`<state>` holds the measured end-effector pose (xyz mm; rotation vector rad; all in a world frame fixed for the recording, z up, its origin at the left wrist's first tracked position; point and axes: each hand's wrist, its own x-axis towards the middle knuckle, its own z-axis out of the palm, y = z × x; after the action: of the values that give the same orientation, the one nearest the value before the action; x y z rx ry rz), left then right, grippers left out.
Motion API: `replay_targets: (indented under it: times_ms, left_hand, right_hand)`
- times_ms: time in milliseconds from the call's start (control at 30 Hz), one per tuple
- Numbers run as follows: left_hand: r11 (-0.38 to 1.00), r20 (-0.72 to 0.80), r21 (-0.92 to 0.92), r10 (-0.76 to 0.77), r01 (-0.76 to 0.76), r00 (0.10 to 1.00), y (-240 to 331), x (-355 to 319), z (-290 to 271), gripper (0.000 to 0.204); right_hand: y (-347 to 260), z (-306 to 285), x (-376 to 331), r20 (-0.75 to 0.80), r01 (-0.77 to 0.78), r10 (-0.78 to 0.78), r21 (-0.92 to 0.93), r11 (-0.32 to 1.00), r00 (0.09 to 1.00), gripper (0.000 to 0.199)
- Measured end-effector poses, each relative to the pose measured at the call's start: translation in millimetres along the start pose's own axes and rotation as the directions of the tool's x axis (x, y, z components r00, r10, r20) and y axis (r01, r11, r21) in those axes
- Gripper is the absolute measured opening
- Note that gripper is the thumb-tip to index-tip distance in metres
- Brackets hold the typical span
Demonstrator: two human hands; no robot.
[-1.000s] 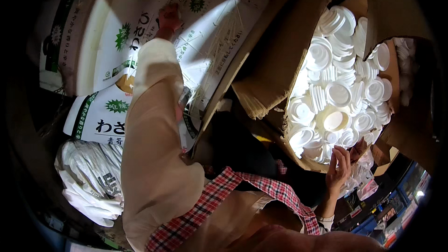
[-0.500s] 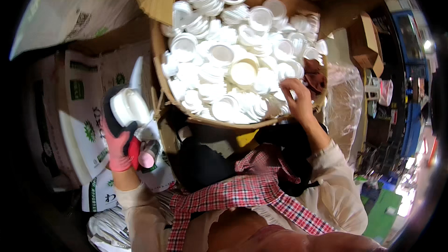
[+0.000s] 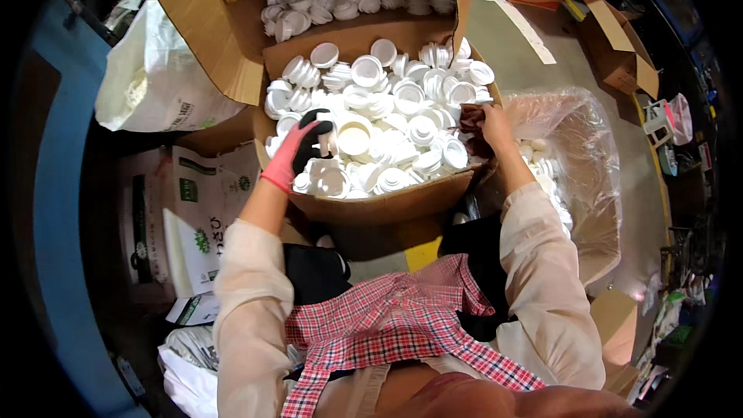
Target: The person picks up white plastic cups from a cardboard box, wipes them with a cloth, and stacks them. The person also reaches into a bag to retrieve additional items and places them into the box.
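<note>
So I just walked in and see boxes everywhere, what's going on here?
A person is bent over an open cardboard box heaped with white plastic caps. The left hand, in a pink and black glove, is down among the caps at the box's near left side. The bare right hand grips the box's right rim. A clear plastic bag with more caps sits just right.

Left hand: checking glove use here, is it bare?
No, the left hand wears a pink and black glove as it reaches among the white caps in the cardboard box.
</note>
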<state>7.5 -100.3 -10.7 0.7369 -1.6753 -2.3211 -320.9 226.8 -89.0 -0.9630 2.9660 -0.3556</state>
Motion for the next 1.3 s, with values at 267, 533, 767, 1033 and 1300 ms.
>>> replay_targets:
  times_ms: [267, 533, 767, 1033, 1300]
  left_hand:
    - [0.860, 0.120, -0.509, 0.097, -0.022, 0.988, -23, 4, 97, 0.054]
    - [0.089, 0.412, 0.860, 0.460, -0.503, 0.786, -53, 20, 128, 0.037]
    - [0.887, 0.251, 0.145, 0.397, -0.439, 0.883, -15, -5, 133, 0.034]
    - [0.644, 0.125, 0.193, 0.732, -0.740, 0.670, -54, 9, 175, 0.033]
    - [0.381, 0.174, 0.644, 0.771, -0.663, 0.612, -88, 60, 175, 0.041]
  right_hand:
    - [-78, -71, -31, -0.235, 0.265, -0.122, 0.851, 0.453, 0.964, 0.032]
    - [-167, -71, -104, -0.406, 0.707, -0.583, 0.487, 0.513, 0.703, 0.030]
    - [-139, -85, -94, -0.627, 0.758, -0.478, 0.305, 0.576, 0.615, 0.041]
    - [-159, -70, -89, -0.537, 0.507, -0.277, 0.346, 0.789, 0.797, 0.018]
    - [-95, -43, -77, 0.159, -0.020, -0.150, 0.749, 0.662, 0.976, 0.038]
